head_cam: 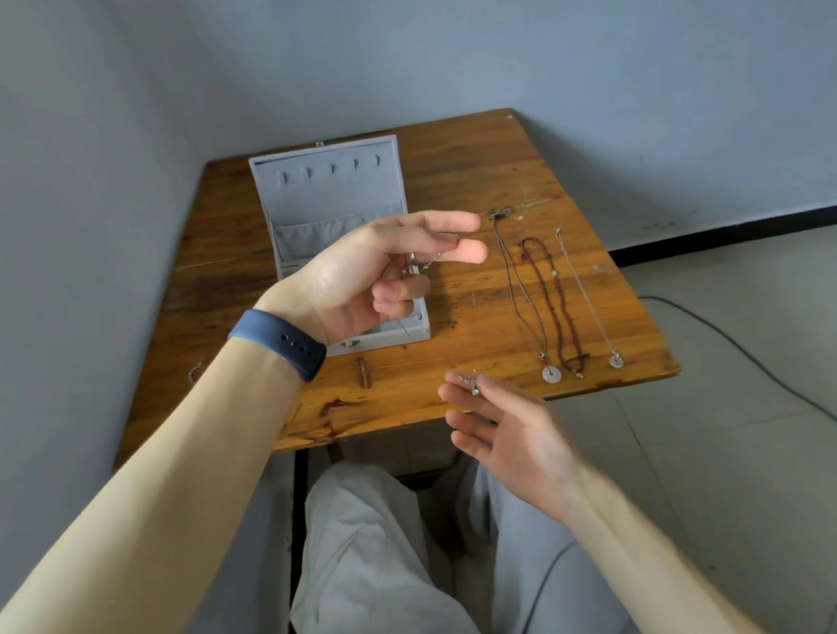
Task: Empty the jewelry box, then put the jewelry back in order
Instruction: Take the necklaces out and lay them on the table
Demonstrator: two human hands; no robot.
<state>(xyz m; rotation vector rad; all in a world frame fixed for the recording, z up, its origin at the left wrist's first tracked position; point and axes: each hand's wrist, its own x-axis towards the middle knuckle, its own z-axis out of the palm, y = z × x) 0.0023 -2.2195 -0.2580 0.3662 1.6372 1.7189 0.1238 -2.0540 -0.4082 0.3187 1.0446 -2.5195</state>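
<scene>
A grey jewelry box (331, 191) stands open on the wooden table (468, 167), its lid upright with empty hooks. My left hand (381, 274) hovers in front of the box and pinches one end of a thin silver chain (423, 263) between thumb and forefinger. My right hand (505, 426), near the table's front edge, pinches the chain's small silver pendant (471, 382). Three necklaces lie side by side to the right: a cord with a white ring pendant (550, 374), a dark red bead strand (554, 302) and a fine chain with a small pale pendant (616, 361).
A small brown piece (363, 372) lies in front of the box. At the table's left edge sits a small ring-like item (196, 373). Walls close in on the left and behind. A cable (751, 359) runs over the floor on the right. My knees are below the table.
</scene>
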